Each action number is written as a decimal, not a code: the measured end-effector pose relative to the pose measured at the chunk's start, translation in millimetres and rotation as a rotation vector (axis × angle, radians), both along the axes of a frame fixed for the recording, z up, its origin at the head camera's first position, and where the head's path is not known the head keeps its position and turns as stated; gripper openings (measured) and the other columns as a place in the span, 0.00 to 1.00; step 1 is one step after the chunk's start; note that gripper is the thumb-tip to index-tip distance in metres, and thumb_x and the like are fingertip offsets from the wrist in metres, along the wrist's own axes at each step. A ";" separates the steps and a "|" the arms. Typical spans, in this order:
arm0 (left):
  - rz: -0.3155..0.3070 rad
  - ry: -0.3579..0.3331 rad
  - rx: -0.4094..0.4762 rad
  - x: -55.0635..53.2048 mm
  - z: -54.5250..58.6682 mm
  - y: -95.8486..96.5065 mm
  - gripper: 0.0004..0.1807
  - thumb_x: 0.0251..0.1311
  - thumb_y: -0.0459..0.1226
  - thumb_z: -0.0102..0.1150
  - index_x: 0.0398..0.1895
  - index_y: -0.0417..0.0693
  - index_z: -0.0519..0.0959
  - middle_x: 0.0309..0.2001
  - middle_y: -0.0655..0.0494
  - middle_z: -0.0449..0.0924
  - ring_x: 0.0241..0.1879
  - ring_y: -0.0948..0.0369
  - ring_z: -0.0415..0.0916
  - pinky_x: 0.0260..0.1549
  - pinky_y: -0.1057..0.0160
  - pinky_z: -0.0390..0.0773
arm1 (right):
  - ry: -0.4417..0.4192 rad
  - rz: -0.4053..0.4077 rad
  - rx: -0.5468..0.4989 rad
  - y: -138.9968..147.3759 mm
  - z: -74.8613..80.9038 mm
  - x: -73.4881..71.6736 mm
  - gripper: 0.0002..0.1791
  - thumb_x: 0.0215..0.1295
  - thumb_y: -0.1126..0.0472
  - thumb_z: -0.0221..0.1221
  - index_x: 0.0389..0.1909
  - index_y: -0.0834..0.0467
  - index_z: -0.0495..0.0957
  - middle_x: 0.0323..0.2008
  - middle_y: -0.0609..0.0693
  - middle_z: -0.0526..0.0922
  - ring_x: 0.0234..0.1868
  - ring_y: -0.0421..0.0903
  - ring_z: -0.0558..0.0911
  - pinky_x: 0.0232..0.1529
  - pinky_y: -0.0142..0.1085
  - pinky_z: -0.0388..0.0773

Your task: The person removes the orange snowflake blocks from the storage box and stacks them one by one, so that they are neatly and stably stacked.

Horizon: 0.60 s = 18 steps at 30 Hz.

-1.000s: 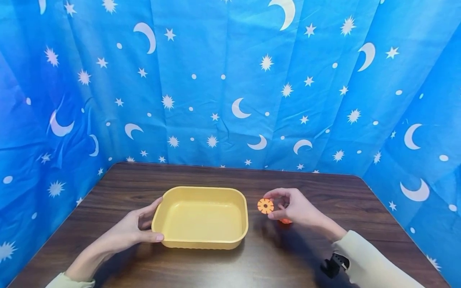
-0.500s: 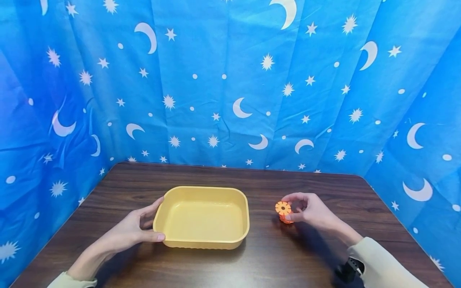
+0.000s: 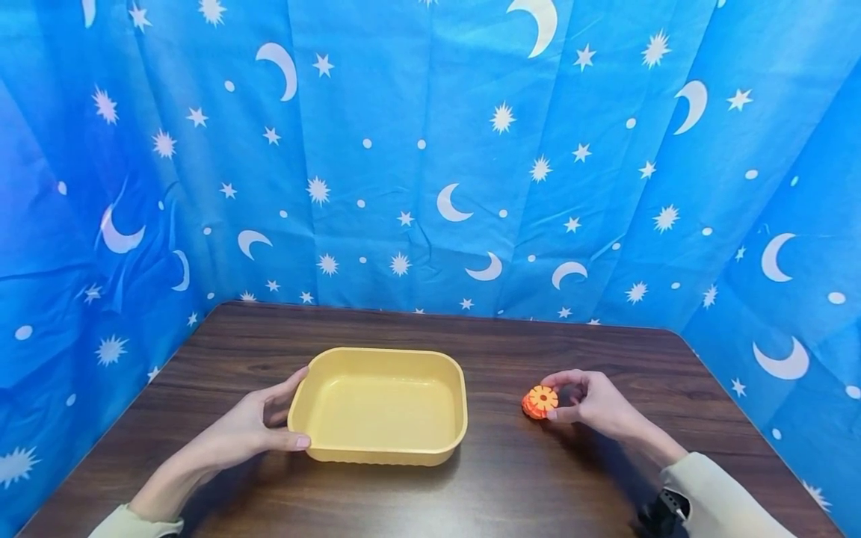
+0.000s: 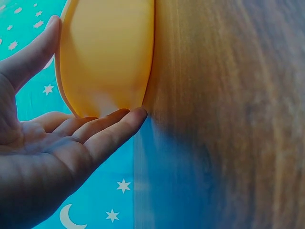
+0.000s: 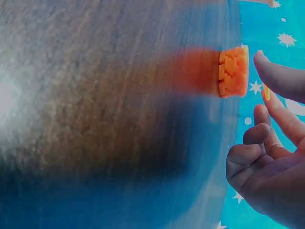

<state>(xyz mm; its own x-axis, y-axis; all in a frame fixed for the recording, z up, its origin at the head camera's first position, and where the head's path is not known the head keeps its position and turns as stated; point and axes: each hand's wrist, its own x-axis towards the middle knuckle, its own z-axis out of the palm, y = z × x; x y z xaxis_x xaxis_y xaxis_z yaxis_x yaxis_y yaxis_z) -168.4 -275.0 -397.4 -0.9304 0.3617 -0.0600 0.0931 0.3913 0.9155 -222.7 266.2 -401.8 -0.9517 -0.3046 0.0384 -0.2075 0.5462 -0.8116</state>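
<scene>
An orange notched disc [image 3: 543, 398] is pinched between the thumb and index finger of my right hand [image 3: 602, 403], its face turned to the head camera. Partly behind it stands a short stack of similar orange discs [image 3: 530, 408] on the table. In the right wrist view the stack [image 5: 232, 71] sits just off the thumb tip, and the held disc [image 5: 266, 92] shows edge-on as a thin strip. My left hand [image 3: 238, 430] touches the left end of a yellow tub [image 3: 377, 411], thumb at the near corner, fingers stretched out along the end wall [image 4: 107, 52].
The dark wood-grain table [image 3: 430, 508] carries the tub left of centre and the stack to its right. A blue curtain [image 3: 377, 172] with moons and stars rises behind the table and along both sides. A black wrist strap [image 3: 666, 512] circles the right wrist.
My right hand has moved right and slightly nearer with the disc, from beside the tub to the stack, where the disc now overlaps it. The left hand and tub have stayed put.
</scene>
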 end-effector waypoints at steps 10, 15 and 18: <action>-0.011 0.004 0.007 1.8 2.6 0.7 0.58 0.59 0.41 0.77 0.86 0.46 0.50 0.82 0.35 0.52 0.72 0.35 0.66 0.66 0.37 0.72 | -0.002 0.013 -0.016 -0.9 -4.8 -0.9 0.26 0.55 0.68 0.77 0.56 0.66 0.83 0.40 0.58 0.81 0.24 0.48 0.70 0.22 0.33 0.67; -0.009 0.001 0.006 0.5 1.7 1.0 0.58 0.59 0.41 0.77 0.86 0.46 0.50 0.82 0.36 0.52 0.72 0.35 0.66 0.66 0.37 0.71 | -0.006 0.032 -0.015 0.7 -6.9 -0.1 0.29 0.55 0.68 0.77 0.58 0.66 0.82 0.45 0.57 0.80 0.26 0.50 0.71 0.24 0.34 0.69; -0.014 -0.003 0.017 0.3 1.5 0.9 0.58 0.59 0.41 0.77 0.86 0.45 0.49 0.82 0.35 0.51 0.72 0.34 0.65 0.65 0.38 0.73 | -0.006 0.050 -0.005 1.2 -7.9 -0.4 0.29 0.55 0.68 0.77 0.59 0.67 0.81 0.46 0.58 0.81 0.26 0.50 0.71 0.24 0.34 0.69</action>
